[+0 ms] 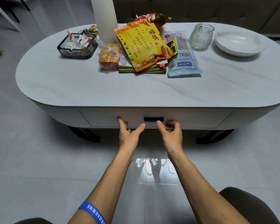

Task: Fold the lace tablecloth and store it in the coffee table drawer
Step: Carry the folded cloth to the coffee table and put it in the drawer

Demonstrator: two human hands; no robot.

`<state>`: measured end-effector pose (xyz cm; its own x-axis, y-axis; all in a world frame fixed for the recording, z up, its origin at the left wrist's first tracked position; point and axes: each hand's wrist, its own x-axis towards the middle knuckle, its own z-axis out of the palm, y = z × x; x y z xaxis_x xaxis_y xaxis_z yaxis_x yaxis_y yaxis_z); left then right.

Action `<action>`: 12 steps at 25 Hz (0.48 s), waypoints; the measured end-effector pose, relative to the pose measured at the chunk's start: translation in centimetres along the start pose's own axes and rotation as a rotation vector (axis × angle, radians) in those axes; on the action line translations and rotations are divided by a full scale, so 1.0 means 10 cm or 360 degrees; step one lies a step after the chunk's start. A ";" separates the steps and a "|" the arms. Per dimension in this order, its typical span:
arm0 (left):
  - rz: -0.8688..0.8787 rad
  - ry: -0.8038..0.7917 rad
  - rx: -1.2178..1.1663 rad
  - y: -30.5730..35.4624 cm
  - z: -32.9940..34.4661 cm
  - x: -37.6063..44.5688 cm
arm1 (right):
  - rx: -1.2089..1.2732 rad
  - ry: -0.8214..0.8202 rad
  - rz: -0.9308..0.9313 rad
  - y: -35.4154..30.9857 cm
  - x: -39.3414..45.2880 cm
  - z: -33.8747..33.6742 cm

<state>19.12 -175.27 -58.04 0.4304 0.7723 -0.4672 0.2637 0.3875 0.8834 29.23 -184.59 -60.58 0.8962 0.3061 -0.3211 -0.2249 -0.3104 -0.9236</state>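
The person is showing two bare forearms, with no sleeves reaching down to either wrist. The left hand (130, 136) and the right hand (171, 134) are wearing no gloves, rings or watch. Well back from the left hand, up the forearm, a blue rubber wristband (94, 213) is circling the arm, carrying white printed characters too blurred to read. Dark brown trouser knees (247, 206) are showing behind the right arm.

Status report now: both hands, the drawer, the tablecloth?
Left hand open, fingertips on drawer front. Right hand loosely curled below handle, no grip. Drawer looks shut. Tablecloth not in view.
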 end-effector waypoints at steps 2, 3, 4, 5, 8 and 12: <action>0.0005 0.0017 -0.0023 -0.04 -0.01 0.04 | -0.0036 -0.0001 -0.0026 0.02 0.09 -0.02; 0.0005 0.0019 -0.0041 -0.05 -0.01 0.06 | -0.0022 -0.0026 -0.0014 0.03 0.12 -0.03; 0.0000 0.0022 -0.0040 -0.05 0.00 0.06 | -0.0004 -0.0053 0.0005 0.04 0.14 -0.03; -0.0006 0.0023 -0.0043 -0.05 0.00 0.06 | -0.0010 -0.0074 0.0019 0.06 0.15 -0.03; -0.0002 0.0018 -0.0112 -0.03 -0.04 0.04 | -0.0089 -0.0036 0.0007 0.13 0.18 0.01; -0.0036 0.0027 -0.0143 0.05 -0.08 0.01 | -0.0204 0.0093 0.0074 0.01 0.26 0.06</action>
<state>18.62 -174.55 -57.60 0.4102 0.7709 -0.4874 0.1947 0.4481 0.8725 31.27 -183.23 -61.59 0.9075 0.2372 -0.3467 -0.2193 -0.4365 -0.8726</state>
